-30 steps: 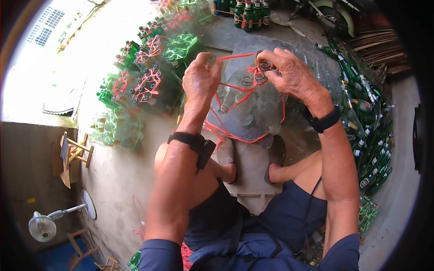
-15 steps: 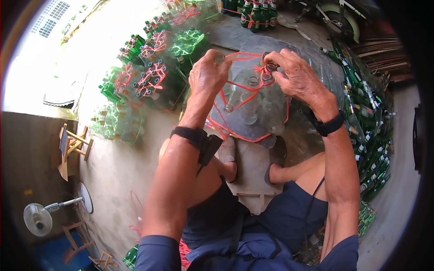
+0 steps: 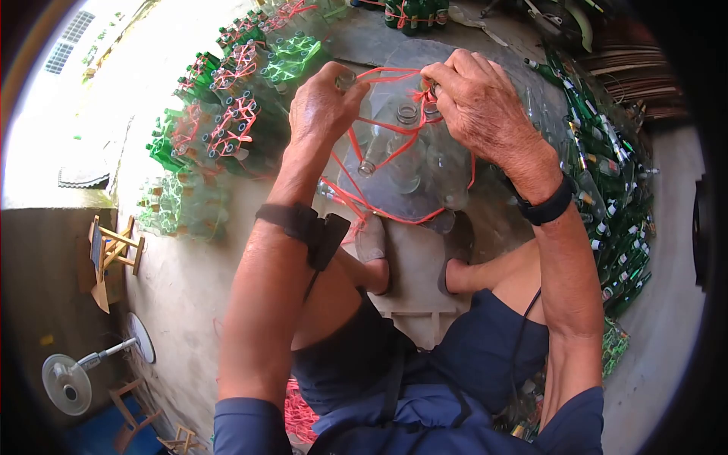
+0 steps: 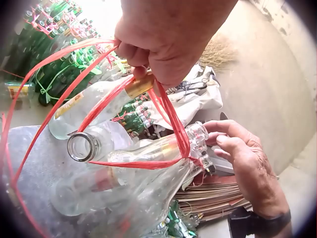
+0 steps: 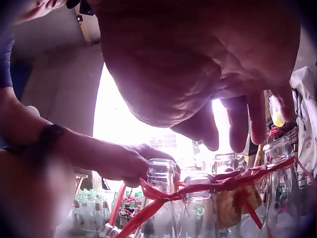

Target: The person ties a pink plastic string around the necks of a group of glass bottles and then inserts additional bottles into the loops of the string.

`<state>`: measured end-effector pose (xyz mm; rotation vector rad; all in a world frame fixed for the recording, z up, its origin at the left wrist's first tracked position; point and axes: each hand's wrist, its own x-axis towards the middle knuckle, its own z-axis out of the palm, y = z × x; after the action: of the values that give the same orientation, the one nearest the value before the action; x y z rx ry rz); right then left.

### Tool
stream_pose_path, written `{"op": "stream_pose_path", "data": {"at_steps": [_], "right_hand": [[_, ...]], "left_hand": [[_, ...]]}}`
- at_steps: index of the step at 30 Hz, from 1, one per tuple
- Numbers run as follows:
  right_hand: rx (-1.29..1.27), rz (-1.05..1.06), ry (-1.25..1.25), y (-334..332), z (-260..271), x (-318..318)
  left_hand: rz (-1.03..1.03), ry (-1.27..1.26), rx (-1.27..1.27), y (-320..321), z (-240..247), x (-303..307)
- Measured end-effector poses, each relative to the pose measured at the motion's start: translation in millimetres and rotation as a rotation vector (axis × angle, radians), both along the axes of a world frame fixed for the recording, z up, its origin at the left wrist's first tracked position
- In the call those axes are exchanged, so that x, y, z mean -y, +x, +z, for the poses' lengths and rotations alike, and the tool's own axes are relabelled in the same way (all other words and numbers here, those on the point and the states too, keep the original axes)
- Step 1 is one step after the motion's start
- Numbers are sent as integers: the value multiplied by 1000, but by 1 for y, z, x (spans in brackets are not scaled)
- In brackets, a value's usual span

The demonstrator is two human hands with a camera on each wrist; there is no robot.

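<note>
Red twine loops round the necks of several clear glass bottles, standing close together. The left hand grips a bottle by its neck at the group's left side; in the left wrist view this bottle leans, with twine running from beneath the left hand. On the opposite side, the right hand pinches a bottle neck beside a twine knot, its fingers partly covering the mouth. The right wrist view shows twine across the necks, below the right hand.
Bundled bottles stand at the left, and loose green bottles lie heaped at the right. A grey slab lies under the bottles. A fan and small wooden stools are at the lower left.
Both hands sit slightly further left and higher in the head view, whose background has also shifted. The right hand now covers more of the bottle mouth at its fingers.
</note>
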<state>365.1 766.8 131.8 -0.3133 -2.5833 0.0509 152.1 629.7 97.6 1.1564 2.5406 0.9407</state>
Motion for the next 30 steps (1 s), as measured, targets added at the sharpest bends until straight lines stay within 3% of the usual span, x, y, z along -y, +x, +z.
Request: {"op": "stream_pose_path", "data": {"at_steps": [6,8,9,11,20,30], "right_hand": [[-187,41,23,0,16,23],[-78,114,-253,2,17,46],[-77,122,-254,2,11,57],[160,205,-446,1,-10,78],[321,11,-159,-30,-68,121],[308,6,-35,-43,-82,112]], "left_hand": [[-20,-3,18,0,3,0],[-12,2,19,2,4,-2],[-10,5,25,3,3,-2],[-8,15,18,4,2,-1],[-2,45,-5,8,2,-3],[11,28,52,12,7,-5]]}}
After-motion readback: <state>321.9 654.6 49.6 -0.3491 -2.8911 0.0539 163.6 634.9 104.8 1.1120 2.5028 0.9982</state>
